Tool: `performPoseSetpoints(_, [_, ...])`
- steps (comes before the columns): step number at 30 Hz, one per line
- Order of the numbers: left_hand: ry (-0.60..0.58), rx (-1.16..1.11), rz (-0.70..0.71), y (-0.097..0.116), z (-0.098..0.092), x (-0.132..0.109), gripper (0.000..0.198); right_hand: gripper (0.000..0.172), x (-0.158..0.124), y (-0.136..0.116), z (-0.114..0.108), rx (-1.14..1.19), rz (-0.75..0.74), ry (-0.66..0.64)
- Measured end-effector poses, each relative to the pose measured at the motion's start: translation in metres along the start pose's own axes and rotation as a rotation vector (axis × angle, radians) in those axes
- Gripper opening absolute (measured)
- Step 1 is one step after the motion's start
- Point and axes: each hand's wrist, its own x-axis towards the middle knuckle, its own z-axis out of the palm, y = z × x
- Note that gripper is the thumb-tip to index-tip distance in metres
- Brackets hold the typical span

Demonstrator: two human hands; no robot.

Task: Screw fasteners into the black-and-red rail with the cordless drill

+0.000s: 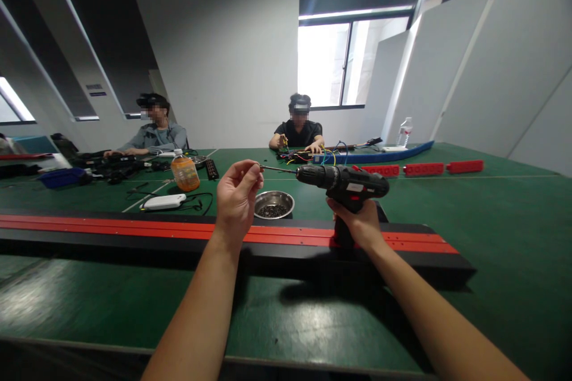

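Note:
My right hand (360, 220) grips the handle of a black cordless drill (344, 181) held level and pointing left. A long thin screwdriver bit (279, 169) sticks out of its chuck. At the bit's tip, the thumb and fingers of my left hand (239, 190) are pinched together; whatever lies between them is too small to make out. Below and between the hands stands a metal bowl (286, 199) with small dark pieces, seemingly screws (273, 210). Under both hands a long black and red rail (290, 234) lies across the table, and the drill's base overlaps it in view.
On the green table (504, 220) are an orange drink bottle (185, 172), a white power bank (164, 202) with a cable, red blocks (423, 169), a blue curved strip (379, 156) and a blue tray (62, 177). Two people sit across, one handling wires.

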Motion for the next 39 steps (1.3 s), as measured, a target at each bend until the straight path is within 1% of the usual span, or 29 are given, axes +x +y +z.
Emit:
performPoseSetpoints(7, [0.007, 0.002, -0.034, -0.0014, -0.0016, 0.0025, 0.026, 0.035, 0.0002, 0.002, -0.0001, -0.009, 0.005, 0.009])
performPoseSetpoints(13, [0.013, 0.053, 0.013, 0.0002, -0.0004, 0.0034, 0.026, 0.035, 0.0001, 0.002, -0.0001, -0.003, -0.009, 0.0])
performPoseSetpoints(20, [0.018, 0.192, 0.141, -0.001, -0.0038, 0.0039, 0.021, 0.035, 0.0001, 0.001, 0.0, -0.019, -0.011, -0.002])
performPoseSetpoints(24, [-0.001, 0.19, 0.119, -0.0017, -0.0054, 0.0044, 0.02, 0.037, 0.0005, 0.0005, -0.0003, -0.014, 0.004, -0.004])
performPoseSetpoints(32, [0.027, 0.186, 0.099, -0.0025, -0.0052, 0.0049, 0.019, 0.034, 0.0006, 0.0039, -0.0007, -0.011, -0.032, -0.014])
performPoseSetpoints(35, [0.02, 0.157, 0.079, -0.0027, -0.0053, 0.005, 0.019, 0.034, 0.0006, 0.0047, -0.0006, -0.018, -0.029, -0.006])
performPoseSetpoints(39, [0.008, 0.166, 0.093, -0.0044, -0.0078, 0.0058, 0.019, 0.036, 0.0001, 0.0031, -0.0001, -0.039, -0.018, 0.008])
